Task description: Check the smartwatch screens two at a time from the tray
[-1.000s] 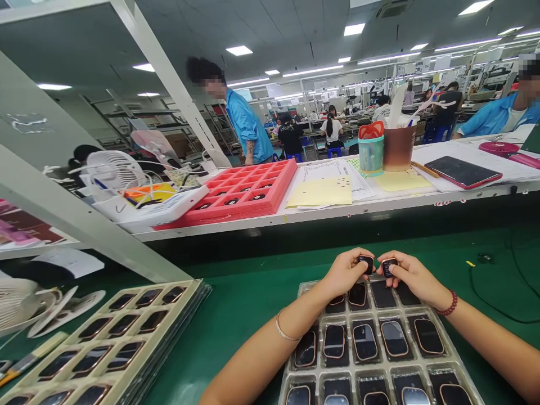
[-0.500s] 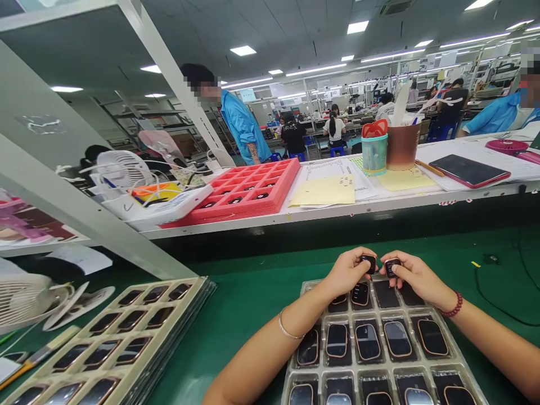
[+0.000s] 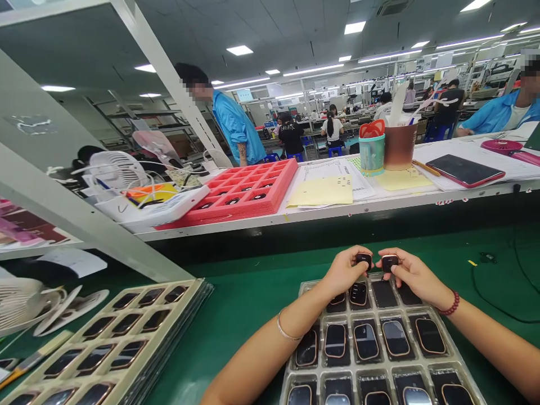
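Observation:
My left hand point(image 3: 346, 270) pinches a smartwatch body point(image 3: 364, 260) with a dark screen and no strap, thumb across its lower part. Close beside it, my right hand point(image 3: 415, 275) grips a second smartwatch body point(image 3: 388, 262) with a gold-coloured rim. Both are held just above the far edge of a clear plastic tray point(image 3: 453, 337). Watch bodies, such as this smartwatch point(image 3: 367, 341), lie face up in its compartments. One watch point(image 3: 358, 293) in the far row shows lit text. Two far-row compartments by my right hand hold only dark liners point(image 3: 384, 294).
At left, stacked cream trays point(image 3: 162, 337) hold more watches near a white fan point(image 3: 19, 304) and a brush point(image 3: 40, 354). A shelf edge point(image 3: 312, 211) crosses ahead, carrying a red foam tray point(image 3: 278, 194), papers, cups and a phone point(image 3: 464, 170). A cable point(image 3: 491, 301) lies right.
The watch in my right hand has turned, and my right thumb has slid down off its screen to the lower edge. My left hand's watch tilts slightly differently. The view has shifted a little.

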`<state>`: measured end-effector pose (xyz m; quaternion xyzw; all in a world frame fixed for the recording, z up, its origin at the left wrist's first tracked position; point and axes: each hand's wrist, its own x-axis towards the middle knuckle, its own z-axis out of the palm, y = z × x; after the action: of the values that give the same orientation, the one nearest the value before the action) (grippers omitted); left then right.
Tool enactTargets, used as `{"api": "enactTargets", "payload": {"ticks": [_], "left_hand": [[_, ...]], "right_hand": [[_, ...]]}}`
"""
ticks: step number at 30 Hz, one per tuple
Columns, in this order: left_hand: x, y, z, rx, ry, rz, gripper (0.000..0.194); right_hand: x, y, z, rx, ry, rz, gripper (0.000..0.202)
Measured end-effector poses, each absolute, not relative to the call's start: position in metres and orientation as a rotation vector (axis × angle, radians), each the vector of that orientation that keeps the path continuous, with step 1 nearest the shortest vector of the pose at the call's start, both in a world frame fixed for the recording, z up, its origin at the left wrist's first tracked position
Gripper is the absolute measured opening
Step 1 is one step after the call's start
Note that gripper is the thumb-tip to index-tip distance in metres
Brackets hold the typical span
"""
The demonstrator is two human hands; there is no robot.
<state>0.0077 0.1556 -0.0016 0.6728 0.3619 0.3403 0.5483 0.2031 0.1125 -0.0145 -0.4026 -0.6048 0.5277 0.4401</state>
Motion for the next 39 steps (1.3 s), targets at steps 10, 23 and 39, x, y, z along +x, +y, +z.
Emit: {"api": "enactTargets", "payload": {"ticks": [10, 23, 39], "left_hand": [[0.0081, 0.1532, 0.0011, 1.554, 0.839, 0.828, 0.029], [0.0087, 0.1517, 0.0029, 1.512, 0.816, 0.839, 0.032], [0.0083, 0.1504, 0.0042, 1.662, 0.842, 0.84, 0.039]], "right_hand": [[0.2035, 0.1118, -0.0128, -0.991, -1.508, 1.321, 0.032], [0.2037, 0.1118, -0.0141, -0.99, -1.516, 1.347, 0.033], [0.2041, 0.1125, -0.0145, -1.002, -1.494, 1.324, 0.031]]}}
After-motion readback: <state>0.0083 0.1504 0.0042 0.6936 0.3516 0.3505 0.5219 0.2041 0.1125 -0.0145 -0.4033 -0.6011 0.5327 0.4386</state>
